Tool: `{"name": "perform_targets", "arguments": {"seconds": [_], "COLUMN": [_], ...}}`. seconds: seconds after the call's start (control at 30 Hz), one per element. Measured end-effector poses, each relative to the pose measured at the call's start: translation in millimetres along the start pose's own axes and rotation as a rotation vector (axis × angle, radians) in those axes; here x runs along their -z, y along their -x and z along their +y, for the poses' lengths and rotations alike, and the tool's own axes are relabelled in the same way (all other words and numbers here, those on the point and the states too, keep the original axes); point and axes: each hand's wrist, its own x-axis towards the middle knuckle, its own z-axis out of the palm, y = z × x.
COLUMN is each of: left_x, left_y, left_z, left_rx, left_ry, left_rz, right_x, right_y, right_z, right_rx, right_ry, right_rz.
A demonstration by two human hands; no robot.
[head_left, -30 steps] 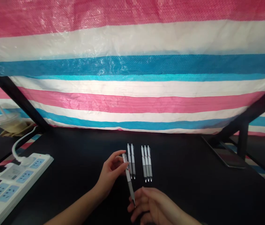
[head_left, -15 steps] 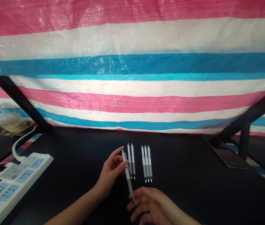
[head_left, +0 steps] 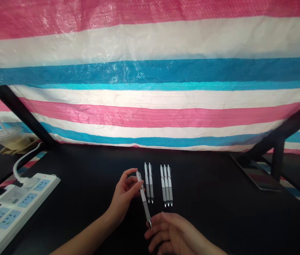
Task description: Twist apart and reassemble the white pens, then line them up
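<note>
In the head view my left hand [head_left: 125, 194] pinches a white pen with a grey grip [head_left: 143, 198] between thumb and fingers. Its index finger curls by the pen's button end, and the tip slants down towards me. My right hand [head_left: 175, 233] is open just below, fingers loosely curved and apart; the pen tip overlaps its index fingertip, and I cannot tell whether they touch. Beyond the held pen, a pair of matching pens [head_left: 149, 182] lies side by side on the black table [head_left: 205, 216]. To their right is a group of three like pens [head_left: 167, 185].
A white power strip [head_left: 19, 209] with a plugged-in cable lies at the left. At the right rests a dark flat device [head_left: 256, 173] beside a black frame leg [head_left: 277, 159]. A striped tarp [head_left: 150, 99] hangs behind the table. A lidded cup [head_left: 8, 134] stands far left.
My left index finger has bent in to the pen's button end, and the pen's top has shifted slightly left. My right hand is almost still. The pens on the table have not moved.
</note>
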Motion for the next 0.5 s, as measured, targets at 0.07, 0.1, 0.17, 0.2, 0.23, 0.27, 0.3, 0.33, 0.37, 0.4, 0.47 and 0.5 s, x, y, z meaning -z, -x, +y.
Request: {"name": "perform_targets", "arguments": {"seconds": [0.07, 0.1, 0.17, 0.2, 0.23, 0.27, 0.3, 0.33, 0.37, 0.4, 0.47, 0.5], "left_x": [0.0, 0.0, 0.2, 0.2, 0.2, 0.1, 0.1, 0.1, 0.2, 0.3, 0.7, 1.0], "left_y": [-0.8, -1.0, -1.0, -0.9, -0.8, -0.7, -0.7, -0.8, -0.9, -1.1, -1.7, -1.9], "left_z": [0.2, 0.2, 0.1, 0.1, 0.1, 0.2, 0.3, 0.5, 0.7, 1.0, 1.6, 1.9], "left_rx": [0.018, 0.023, 0.027, 0.028, 0.025, 0.021, 0.016, 0.014, 0.012, 0.012, 0.017, 0.020], "left_ry": [0.005, 0.005, 0.003, 0.005, 0.008, 0.011, 0.012, 0.008, 0.003, -0.003, -0.007, -0.005], "left_rz": [-0.009, -0.015, -0.017, -0.016, -0.013, -0.011, -0.010, -0.013, -0.017, -0.022, -0.029, -0.028], "right_x": [-0.2, -0.4, -1.1, -1.4, -1.7, -1.9, -2.1, -2.3, -2.5, -2.6, -2.7, -2.7], "right_y": [0.2, 0.3, 0.7, 0.8, 1.0, 1.0, 1.0, 0.8, 0.6, 0.3, -0.3, -0.5], "right_z": [0.0, -0.2, -0.7, -1.0, -1.2, -1.4, -1.6, -1.6, -1.7, -1.8, -2.1, -2.4], "right_rx": [-0.004, -0.004, -0.005, -0.007, -0.009, -0.010, -0.012, -0.012, -0.010, -0.007, -0.012, -0.017], "right_ry": [0.009, 0.012, 0.015, 0.015, 0.014, 0.012, 0.010, 0.009, 0.009, 0.010, 0.014, 0.015], "right_rz": [0.004, 0.005, 0.005, 0.004, 0.005, 0.006, 0.007, 0.008, 0.011, 0.012, 0.012, 0.011]}}
